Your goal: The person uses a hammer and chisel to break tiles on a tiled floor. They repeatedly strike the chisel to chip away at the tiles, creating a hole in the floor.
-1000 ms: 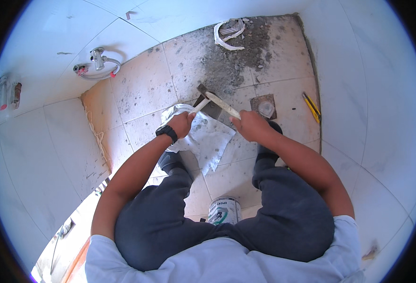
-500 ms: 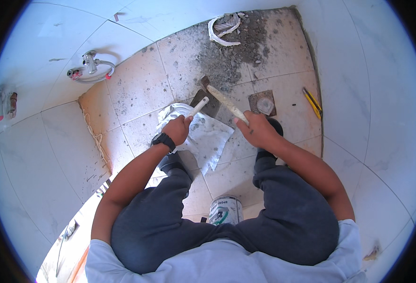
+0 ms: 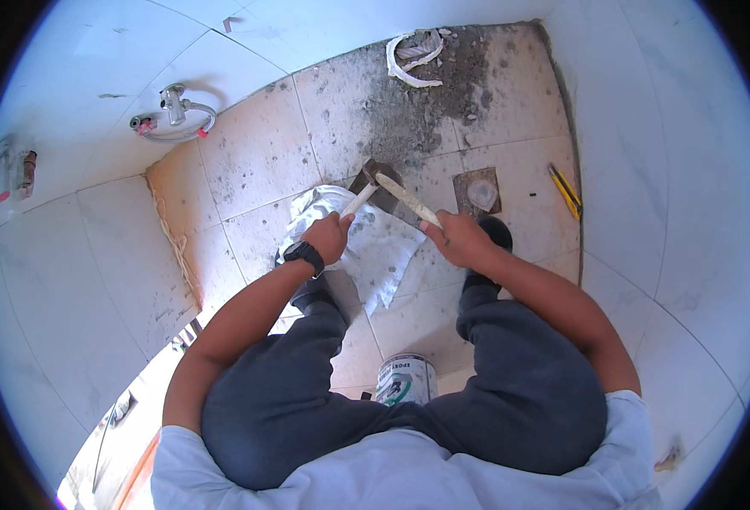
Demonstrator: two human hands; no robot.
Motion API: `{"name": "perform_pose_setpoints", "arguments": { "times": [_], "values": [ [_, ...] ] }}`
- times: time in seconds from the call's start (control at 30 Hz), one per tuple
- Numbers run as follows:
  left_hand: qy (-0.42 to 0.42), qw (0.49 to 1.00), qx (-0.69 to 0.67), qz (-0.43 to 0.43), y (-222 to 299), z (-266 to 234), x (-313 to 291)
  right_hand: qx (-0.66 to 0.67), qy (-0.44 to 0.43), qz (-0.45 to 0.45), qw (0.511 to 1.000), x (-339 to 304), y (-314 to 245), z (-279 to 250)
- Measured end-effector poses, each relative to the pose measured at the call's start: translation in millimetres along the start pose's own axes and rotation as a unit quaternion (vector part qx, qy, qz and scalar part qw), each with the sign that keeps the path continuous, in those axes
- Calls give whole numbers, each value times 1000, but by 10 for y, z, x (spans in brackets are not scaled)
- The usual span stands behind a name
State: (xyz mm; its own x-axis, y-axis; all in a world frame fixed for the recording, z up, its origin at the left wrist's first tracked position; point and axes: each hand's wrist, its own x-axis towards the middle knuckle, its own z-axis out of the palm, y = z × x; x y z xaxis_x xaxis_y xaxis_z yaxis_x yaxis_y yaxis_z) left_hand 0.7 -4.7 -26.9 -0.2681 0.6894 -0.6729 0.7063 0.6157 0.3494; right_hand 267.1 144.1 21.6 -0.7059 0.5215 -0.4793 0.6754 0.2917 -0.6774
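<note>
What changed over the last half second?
The hammer in the right hand moved back toward the person, its head now over the scraper's handle end; contact unclear. Nothing taken or released. Left hand still grips the scraper; white sheet and yellow utility knife unmoved.

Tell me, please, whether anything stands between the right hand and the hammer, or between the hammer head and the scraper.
Nothing visible does. The right hand grips the hammer directly. In this view the hammer head overlaps the scraper, held in the left hand; whether they touch, I cannot tell.
</note>
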Motion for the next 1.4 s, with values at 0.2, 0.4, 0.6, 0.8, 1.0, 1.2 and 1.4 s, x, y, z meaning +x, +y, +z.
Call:
{"name": "perform_pose_setpoints", "arguments": {
  "times": [0.2, 0.4, 0.6, 0.8, 1.0, 1.2, 1.4],
  "values": [
    [-25, 1000, -8, -6, -75, 17, 48, 25, 26, -15, 999, -24, -49, 49],
    [-15, 1000, -17, 6, -106, 34, 73, -10, -2, -4, 1000, 90, -82, 20],
    [-30, 999, -11, -4, -94, -12, 134, 1, 4, 11, 1000, 92, -133, -17],
    [-33, 999, 3, -1, -62, -47, 168, 15, -1, 33, 999, 173, -155, -96],
    [-53, 998, 31, 22, -37, -141, 250, 7, -44, 55, 997, 180, -111, -105],
    [-40, 999, 17, 17, 5, -225, 216, 60, 26, 15, 998, 103, -120, -214],
    [-29, 999, 7, -17, 16, -77, 15, 70, 31, 11, 997, 26, -289, -385]
  ]
}}
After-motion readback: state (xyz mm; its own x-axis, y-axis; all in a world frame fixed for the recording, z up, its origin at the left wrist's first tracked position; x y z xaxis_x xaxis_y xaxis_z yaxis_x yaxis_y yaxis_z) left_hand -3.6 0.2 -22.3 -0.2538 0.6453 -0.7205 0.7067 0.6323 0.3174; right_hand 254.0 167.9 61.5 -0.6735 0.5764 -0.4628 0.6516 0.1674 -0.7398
